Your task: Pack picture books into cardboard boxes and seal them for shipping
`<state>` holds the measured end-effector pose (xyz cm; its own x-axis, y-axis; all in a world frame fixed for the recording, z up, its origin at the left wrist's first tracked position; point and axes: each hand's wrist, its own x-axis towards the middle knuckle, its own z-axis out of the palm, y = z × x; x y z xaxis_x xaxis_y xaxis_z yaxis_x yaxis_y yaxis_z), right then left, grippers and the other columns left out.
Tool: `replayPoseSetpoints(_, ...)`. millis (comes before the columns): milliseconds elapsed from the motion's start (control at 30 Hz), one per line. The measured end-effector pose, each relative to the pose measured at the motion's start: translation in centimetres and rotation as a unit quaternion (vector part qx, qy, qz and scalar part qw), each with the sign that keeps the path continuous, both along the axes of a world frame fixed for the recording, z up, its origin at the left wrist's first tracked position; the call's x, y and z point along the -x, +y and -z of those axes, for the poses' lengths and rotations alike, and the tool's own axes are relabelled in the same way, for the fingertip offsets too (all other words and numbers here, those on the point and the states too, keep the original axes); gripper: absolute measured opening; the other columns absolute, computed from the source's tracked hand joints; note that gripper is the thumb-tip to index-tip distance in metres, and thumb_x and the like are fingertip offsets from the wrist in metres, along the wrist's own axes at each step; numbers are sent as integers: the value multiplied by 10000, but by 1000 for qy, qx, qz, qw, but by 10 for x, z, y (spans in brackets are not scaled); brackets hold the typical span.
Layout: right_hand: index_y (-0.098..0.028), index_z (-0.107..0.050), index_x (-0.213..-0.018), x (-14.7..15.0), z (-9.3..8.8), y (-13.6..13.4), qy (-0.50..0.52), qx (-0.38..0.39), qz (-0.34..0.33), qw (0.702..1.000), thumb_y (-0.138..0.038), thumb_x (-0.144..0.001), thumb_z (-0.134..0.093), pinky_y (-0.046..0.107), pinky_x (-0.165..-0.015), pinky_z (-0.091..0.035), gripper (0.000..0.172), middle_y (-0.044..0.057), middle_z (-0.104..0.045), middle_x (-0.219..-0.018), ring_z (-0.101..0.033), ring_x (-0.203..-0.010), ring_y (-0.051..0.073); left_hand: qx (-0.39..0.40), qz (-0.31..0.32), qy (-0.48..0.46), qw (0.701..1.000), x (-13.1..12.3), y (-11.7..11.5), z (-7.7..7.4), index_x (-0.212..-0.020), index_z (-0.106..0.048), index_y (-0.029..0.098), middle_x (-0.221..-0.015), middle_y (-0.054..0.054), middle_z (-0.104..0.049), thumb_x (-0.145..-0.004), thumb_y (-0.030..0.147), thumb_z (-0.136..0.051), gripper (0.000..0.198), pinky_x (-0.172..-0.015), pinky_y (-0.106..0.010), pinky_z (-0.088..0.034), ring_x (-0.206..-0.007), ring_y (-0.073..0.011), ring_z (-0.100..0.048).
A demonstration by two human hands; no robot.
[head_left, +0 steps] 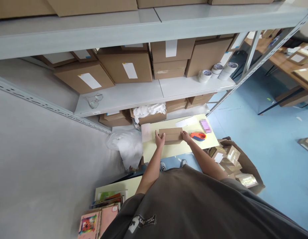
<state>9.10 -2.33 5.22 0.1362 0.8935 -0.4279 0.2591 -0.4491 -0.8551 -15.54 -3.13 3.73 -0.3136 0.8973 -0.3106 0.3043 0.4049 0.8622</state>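
Note:
A flat brown cardboard box (170, 135) lies on a pale yellow table (156, 149), and my hands hold it from both ends. My left hand (160, 139) grips its left end, while my right hand (186, 136) grips its right end. Just right of my right hand lies an orange and blue tape dispenser (198, 136). Left of the box stands a pale roll of wrapping material (146, 132). A blurred pink item (205, 126) lies at the table's far right corner.
Grey metal shelving (119, 99) with brown cartons (126, 68) and tape rolls (213, 71) rises beyond the table. A white plastic bag (125, 147) bulges at the table's left. An open carton of small boxes (233, 164) stands at the right, on a blue floor (268, 132).

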Motion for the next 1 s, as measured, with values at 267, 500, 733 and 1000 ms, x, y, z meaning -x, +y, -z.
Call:
replayPoseSetpoints(267, -199, -659, -1060, 2, 11, -5, -41, 26, 33, 998, -509, -997, -549, 360, -932, -533, 335, 133, -757, -1096, -656, -1019, 259, 69, -4, -34, 997, 1, 18, 8, -1497, -573, 229, -1376, -120, -740, -946, 373, -691, 582, -1077, -405, -527, -1272, -301, -699)
replayPoseSetpoints(500, -217, -681, -1231, -1, 8, -8, -54, 14, 20, 998, -504, -1006, -618, 370, -995, -523, 371, 137, -757, -1229, -681, -1116, 284, 54, 11, -5, 998, 8, 20, 7, -1458, -603, 225, -1390, -124, -734, -927, 368, -710, 560, -1106, -399, -515, -1307, -312, -683)
replayPoseSetpoints(733, -215, -620, -1460, -73, -6, -22, -179, -104, 6, 978, -304, -992, -627, 463, -1215, -392, 477, 165, -588, -1541, -499, -1446, 358, 31, -13, -10, 999, 18, 28, 11, -1282, -678, 224, -1262, -110, -780, -860, 358, -765, 451, -1091, -409, -552, -1212, -284, -735)
replayPoseSetpoints(1000, -120, -684, -1341, -197, 24, -40, -205, -99, -36, 973, -101, -909, -598, 440, -1174, -390, 441, 184, -651, -1443, -519, -1379, 332, 32, -35, -63, 997, 0, 16, 9, -1180, -692, 210, -1129, -87, -801, -803, 339, -845, 427, -1069, -451, -598, -1124, -269, -769)
